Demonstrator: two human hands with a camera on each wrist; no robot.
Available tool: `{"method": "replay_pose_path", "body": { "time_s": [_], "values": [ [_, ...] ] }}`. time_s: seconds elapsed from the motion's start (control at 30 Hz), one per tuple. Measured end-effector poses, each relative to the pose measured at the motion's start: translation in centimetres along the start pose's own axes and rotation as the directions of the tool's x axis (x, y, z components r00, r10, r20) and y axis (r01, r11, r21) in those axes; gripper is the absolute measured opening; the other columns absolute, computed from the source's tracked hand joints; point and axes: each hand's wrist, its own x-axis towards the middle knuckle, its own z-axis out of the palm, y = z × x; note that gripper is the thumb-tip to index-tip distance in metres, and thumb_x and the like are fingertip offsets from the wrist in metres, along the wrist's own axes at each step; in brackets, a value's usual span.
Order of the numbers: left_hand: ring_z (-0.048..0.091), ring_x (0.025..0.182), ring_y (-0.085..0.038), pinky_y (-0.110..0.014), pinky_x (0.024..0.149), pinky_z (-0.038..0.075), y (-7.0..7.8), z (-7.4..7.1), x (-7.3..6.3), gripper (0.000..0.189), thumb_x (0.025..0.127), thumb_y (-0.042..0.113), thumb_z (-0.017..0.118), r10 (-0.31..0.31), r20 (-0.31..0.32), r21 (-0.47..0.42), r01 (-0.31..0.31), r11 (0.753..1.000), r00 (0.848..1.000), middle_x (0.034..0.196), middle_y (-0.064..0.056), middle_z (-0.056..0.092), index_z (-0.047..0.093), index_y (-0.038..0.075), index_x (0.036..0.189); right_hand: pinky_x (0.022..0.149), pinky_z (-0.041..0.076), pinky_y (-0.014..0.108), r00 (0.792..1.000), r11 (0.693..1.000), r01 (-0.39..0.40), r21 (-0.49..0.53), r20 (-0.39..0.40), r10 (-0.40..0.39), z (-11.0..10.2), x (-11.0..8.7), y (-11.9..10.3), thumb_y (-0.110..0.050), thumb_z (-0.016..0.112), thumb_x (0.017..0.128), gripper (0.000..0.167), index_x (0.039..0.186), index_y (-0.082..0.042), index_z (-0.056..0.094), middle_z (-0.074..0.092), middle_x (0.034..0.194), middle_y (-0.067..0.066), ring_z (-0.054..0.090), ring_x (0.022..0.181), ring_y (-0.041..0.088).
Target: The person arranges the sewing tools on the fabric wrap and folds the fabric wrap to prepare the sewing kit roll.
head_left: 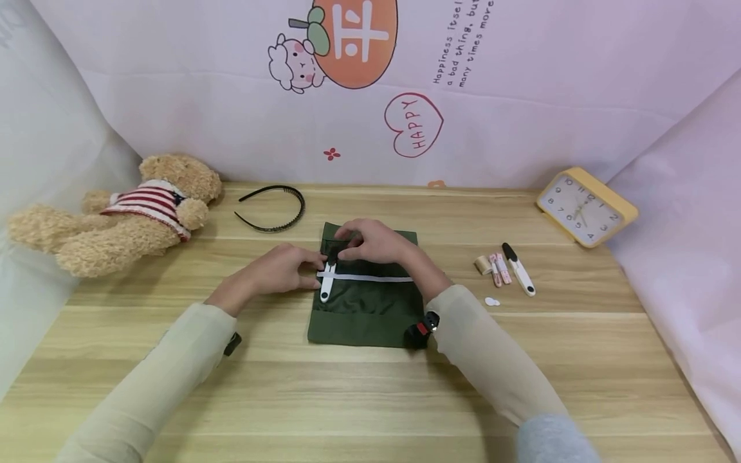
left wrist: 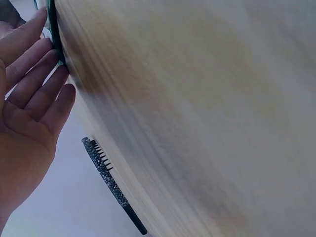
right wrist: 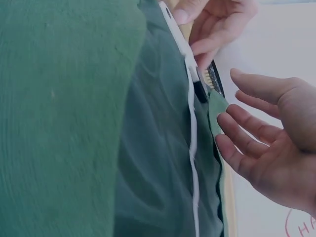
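A dark green cloth pouch (head_left: 370, 328) lies flat in the middle of the table, a white elastic band (head_left: 376, 278) running across it. At its left side, a slim white tool with a black end (head_left: 327, 286) is tucked under the band. My left hand (head_left: 283, 269) is at the pouch's left edge, thumb and fingertips right beside the tool's white body. Those fingers look nearly straight in the left wrist view. Over the tool's black end hovers my right hand (head_left: 373, 241); in the right wrist view its fingers (right wrist: 242, 136) are loosely spread, apart from the tool, with nothing between them.
Right of the pouch lie a similar black-and-white tool (head_left: 521, 273), a small beige roll (head_left: 482, 265), pink-patterned strips (head_left: 499, 270) and white bits (head_left: 492, 301). A yellow clock (head_left: 587, 206) stands back right. Behind on the left are a black headband (head_left: 302, 206) and a teddy bear (head_left: 139, 218).
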Motion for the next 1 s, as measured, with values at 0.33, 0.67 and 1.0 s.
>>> {"method": "replay_pose_path", "body": {
  "time_s": [0.33,0.67,1.0],
  "values": [
    [0.061,0.124,-0.029,-0.048,0.106,0.045,0.4,-0.2,0.3,0.030,0.092,0.020,0.078,0.056,-0.115,-0.005,-0.057,0.998,0.992,0.127,-0.010,0.069,0.074,0.006,0.119,0.096,0.053,0.044,0.996,1.000,0.024,0.020,-0.086,-0.023,-2.6,-2.5,0.8,-0.018,0.071,0.097,0.043,0.135,0.000,0.061,0.061,0.134,0.017,0.062,0.117,0.031],
    [0.057,0.126,-0.027,-0.047,0.107,0.043,1.1,-0.1,0.9,0.037,0.097,0.028,0.072,0.093,-0.120,0.032,-0.089,0.995,0.988,0.132,-0.008,0.065,0.068,0.006,0.128,0.102,0.048,0.049,0.992,0.999,0.024,0.044,-0.124,-0.018,-5.1,-5.9,2.4,-0.017,0.068,0.099,0.046,0.139,0.003,0.056,0.057,0.138,0.021,0.058,0.122,0.033],
    [0.045,0.138,-0.032,-0.049,0.114,0.035,1.3,0.1,0.8,0.043,0.099,0.033,0.068,0.092,-0.128,0.059,-0.085,0.995,0.988,0.146,-0.013,0.054,0.065,0.007,0.133,0.097,0.051,0.052,0.985,0.999,0.014,0.044,-0.174,-0.006,-6.6,-8.4,3.8,-0.016,0.070,0.098,0.043,0.135,0.003,0.059,0.059,0.135,0.023,0.062,0.118,0.034]
  ]
}}
